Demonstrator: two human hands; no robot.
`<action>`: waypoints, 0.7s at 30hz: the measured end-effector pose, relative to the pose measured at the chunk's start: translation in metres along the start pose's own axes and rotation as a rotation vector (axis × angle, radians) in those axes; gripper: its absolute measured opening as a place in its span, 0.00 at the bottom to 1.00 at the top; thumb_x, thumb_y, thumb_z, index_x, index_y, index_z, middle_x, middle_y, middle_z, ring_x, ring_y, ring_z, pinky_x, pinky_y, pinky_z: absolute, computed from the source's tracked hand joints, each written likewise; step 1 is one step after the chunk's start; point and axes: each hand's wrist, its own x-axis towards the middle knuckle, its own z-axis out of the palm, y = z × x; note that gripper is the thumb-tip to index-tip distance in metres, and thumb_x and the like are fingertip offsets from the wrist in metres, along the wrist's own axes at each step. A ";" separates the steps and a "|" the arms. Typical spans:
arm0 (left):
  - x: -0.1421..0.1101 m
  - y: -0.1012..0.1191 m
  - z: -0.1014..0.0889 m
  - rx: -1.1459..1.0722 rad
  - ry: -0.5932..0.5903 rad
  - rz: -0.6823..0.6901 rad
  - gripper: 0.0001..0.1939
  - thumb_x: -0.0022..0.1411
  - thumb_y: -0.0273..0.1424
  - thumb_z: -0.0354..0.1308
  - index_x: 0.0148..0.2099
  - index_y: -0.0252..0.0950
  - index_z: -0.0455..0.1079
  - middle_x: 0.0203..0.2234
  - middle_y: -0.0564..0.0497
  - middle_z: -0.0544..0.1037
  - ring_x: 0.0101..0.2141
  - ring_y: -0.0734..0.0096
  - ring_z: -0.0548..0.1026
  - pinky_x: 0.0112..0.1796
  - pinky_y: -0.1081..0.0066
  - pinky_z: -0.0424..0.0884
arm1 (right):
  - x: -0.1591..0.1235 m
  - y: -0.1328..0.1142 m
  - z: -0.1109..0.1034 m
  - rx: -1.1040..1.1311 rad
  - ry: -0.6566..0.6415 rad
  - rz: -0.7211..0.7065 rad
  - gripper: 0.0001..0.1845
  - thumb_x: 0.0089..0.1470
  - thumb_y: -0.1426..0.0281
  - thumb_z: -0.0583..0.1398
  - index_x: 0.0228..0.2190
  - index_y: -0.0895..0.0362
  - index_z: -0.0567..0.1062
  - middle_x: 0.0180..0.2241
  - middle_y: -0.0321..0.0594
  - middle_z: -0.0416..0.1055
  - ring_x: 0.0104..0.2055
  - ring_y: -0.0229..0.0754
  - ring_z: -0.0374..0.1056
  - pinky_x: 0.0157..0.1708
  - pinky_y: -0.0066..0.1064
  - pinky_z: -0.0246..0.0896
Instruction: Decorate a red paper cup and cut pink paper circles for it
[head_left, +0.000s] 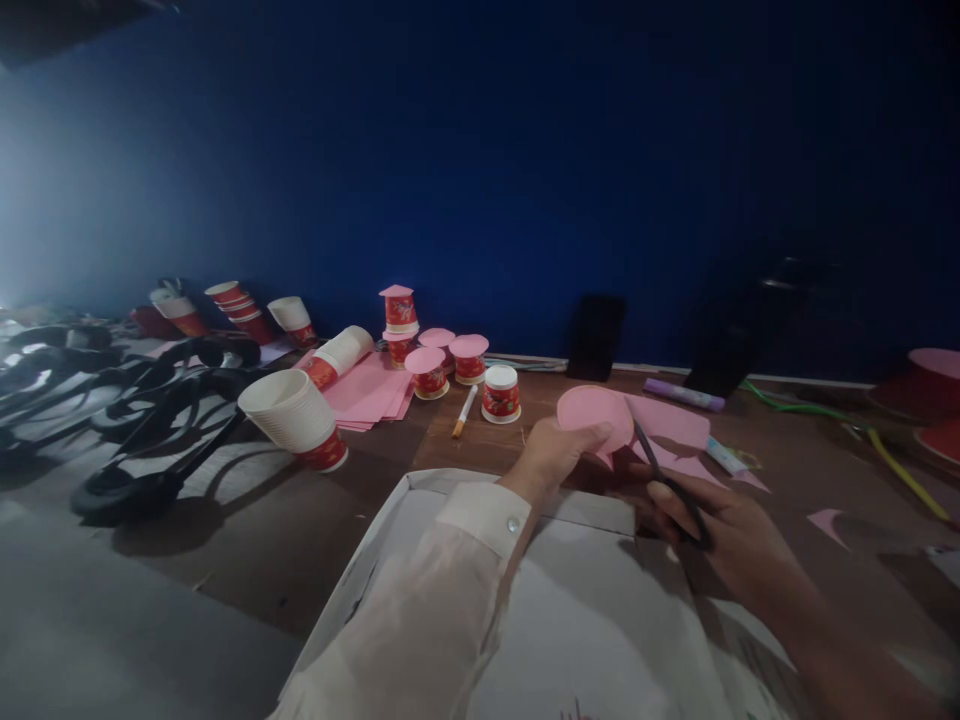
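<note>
My left hand (559, 450) pinches a rounded piece of pink paper (592, 412) by its near edge. Black-handled scissors (681, 500) are in my right hand (712, 520), its fingers round the handles. The blades meet the right edge of the pink paper. Behind the blades lies a pink paper offcut (675, 425) with a curved edge. Just left of the paper, an upside-down red paper cup (501, 396) stands on the table. Beside that cup lies a white marker (465, 410) with an orange end.
Several red cups topped with pink paper discs (426, 362) stand behind. Further left are pink sheets (375, 390), a leaning cup stack (292, 415) and black headphones (135, 490). A white box (585, 610) is in front of me. A purple tube (684, 394) and green cable (795, 407) lie right.
</note>
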 end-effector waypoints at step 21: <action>-0.005 0.003 0.004 0.091 0.045 0.039 0.19 0.49 0.36 0.75 0.41 0.30 0.82 0.30 0.45 0.83 0.32 0.65 0.78 0.38 0.66 0.74 | 0.000 0.004 0.004 0.067 0.047 0.033 0.37 0.47 0.42 0.68 0.46 0.59 0.84 0.20 0.36 0.69 0.24 0.39 0.63 0.25 0.31 0.58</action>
